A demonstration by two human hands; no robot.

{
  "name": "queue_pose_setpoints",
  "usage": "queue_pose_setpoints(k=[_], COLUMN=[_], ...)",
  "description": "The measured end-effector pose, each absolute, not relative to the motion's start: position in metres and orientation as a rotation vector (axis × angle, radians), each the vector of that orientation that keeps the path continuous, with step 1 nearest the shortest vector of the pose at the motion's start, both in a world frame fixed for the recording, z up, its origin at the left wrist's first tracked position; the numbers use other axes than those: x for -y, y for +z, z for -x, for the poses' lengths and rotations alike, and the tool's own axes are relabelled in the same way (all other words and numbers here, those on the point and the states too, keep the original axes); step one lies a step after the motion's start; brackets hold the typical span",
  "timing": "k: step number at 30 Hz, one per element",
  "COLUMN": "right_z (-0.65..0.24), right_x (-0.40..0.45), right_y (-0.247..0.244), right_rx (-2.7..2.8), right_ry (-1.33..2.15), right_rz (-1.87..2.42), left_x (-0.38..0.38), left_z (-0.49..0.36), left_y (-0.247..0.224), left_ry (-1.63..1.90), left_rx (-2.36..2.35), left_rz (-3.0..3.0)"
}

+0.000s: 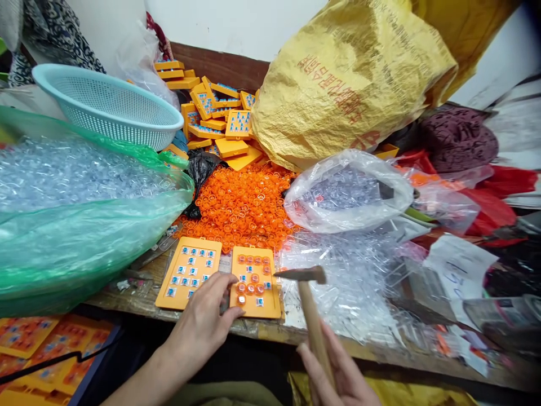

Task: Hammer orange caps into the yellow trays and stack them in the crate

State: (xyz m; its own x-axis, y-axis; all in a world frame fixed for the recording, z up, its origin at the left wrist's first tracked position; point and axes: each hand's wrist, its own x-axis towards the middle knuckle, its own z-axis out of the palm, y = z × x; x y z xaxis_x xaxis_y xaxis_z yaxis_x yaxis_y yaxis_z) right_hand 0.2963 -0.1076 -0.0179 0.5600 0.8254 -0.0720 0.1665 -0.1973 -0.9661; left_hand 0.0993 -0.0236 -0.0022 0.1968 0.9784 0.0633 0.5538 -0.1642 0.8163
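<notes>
A small hammer (311,316) with a wooden handle is gripped in my right hand (340,372), its metal head raised near the right side of an orange panel (270,307). That panel lies at the table's front edge and carries several round orange caps and a few uncapped blue-and-white pieces. My left hand (207,310) is at the panel's left edge, thumb and forefinger curved with a gap between them; what lies between the fingertips is too small to make out. Beside it, partly under my left hand, a second orange panel (181,290) holds only blue-and-white pieces.
Loose orange caps (245,208) are heaped behind the panels. A green bag (84,242) and a blue basket (110,107) stand left. At right are a white bag (350,220) and clear plastic pieces (338,282). Behind sit stacked orange panels (230,148) and a yellow sack (338,84).
</notes>
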Motion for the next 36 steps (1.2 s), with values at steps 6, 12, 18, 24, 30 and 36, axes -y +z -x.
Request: queue_pose_setpoints(k=[6,12,18,24,30,36], right_z=[-0.279,-0.269,-0.275,-0.264,-0.263,-0.292], right_x=[0.063,0.054,0.048,0.022,-0.002,-0.021], right_y=[-0.004,-0.022,-0.030,-0.037,-0.022,-0.011], right_rx=[0.629,0.681,0.744,1.410,1.724,1.748], right_ry=[1.118,1.161,1.265,0.802,0.380,0.246], right_rz=[1.585,1.589,1.576,1.555,1.605,1.793], left_x=[0.030,0.023,0.007,0.016,0.015,0.013], left_z=[-0.121,-0.133,-0.147,-0.115,-0.097,-0.117], left_y=[-0.007,0.000,0.032,0.043,0.053,0.060], left_ry=[1.004,1.111,0.980,1.172,1.187,1.078], left_rx=[-1.371,-1.239,-1.008,-1.188,-1.232,-1.097], left_rz=[-1.387,-0.718,-0.274,-0.125,-0.038,0.042])
